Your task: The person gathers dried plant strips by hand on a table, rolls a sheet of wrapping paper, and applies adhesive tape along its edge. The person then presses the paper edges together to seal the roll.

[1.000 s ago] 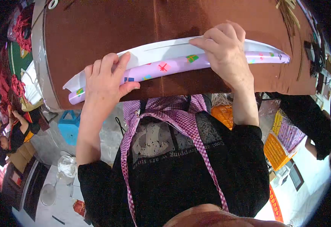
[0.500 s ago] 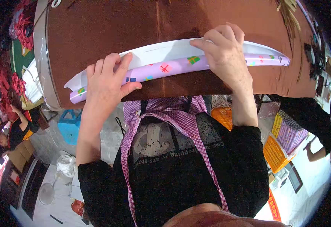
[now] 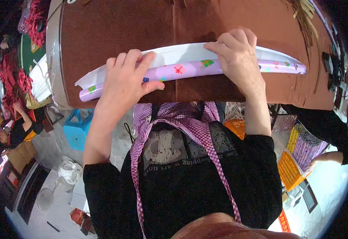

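A roll of lilac wrapping paper [image 3: 190,68] printed with small gift pictures lies across the brown cloth-covered table. Its white underside [image 3: 174,55] shows as a loose strip along the far side. My left hand [image 3: 127,77] is closed over the roll left of its middle, fingers on the far side and thumb on the near side. Right of the middle, my right hand [image 3: 239,55] grips the paper with bent fingers, its thumb and forefinger near the white edge. Both hands hide parts of the roll beneath them.
The brown table [image 3: 122,28] has dry strips [image 3: 306,18] at its far right. A blue stool [image 3: 77,129] stands below on the left. At right, another person's arm [image 3: 331,158] reaches toward an orange package [image 3: 291,169] with patterned rolls. Another person [image 3: 20,123] is at far left.
My left hand has slid to the right along the roll, toward the middle. My right hand stays at nearly the same place. At right, the other person's arm has moved closer to the orange package.
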The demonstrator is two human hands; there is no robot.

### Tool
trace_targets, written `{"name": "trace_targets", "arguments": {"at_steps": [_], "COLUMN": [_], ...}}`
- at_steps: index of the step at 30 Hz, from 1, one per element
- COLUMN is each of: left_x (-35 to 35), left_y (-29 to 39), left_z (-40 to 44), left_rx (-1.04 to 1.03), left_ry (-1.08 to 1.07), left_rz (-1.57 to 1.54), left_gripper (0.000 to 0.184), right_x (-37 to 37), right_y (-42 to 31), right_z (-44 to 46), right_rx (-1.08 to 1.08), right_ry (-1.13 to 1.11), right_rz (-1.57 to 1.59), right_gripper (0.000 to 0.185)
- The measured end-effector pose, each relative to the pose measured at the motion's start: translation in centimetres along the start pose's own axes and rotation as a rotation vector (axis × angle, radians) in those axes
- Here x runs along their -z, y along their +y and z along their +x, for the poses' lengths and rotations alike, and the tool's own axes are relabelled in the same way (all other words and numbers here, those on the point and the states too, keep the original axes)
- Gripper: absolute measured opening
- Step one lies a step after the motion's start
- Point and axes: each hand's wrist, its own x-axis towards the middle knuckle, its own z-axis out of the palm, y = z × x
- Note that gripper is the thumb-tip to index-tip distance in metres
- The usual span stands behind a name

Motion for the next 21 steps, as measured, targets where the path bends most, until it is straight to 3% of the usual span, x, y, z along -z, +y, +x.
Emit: {"name": "trace_targets", "arguments": {"at_steps": [21], "left_x": [-2.4], "left_y": [3.4], "left_z": [3.0], "left_rx": [-0.139], "left_ry": [0.213], "left_rz": [-0.025], "left_gripper": [0.055], "right_x": [0.7], "right_y": [0.2], "right_z": [0.2], "right_rx": [0.069], "right_ry": [-0.002], "right_rz": [0.038], "right_gripper": [0.025]}}
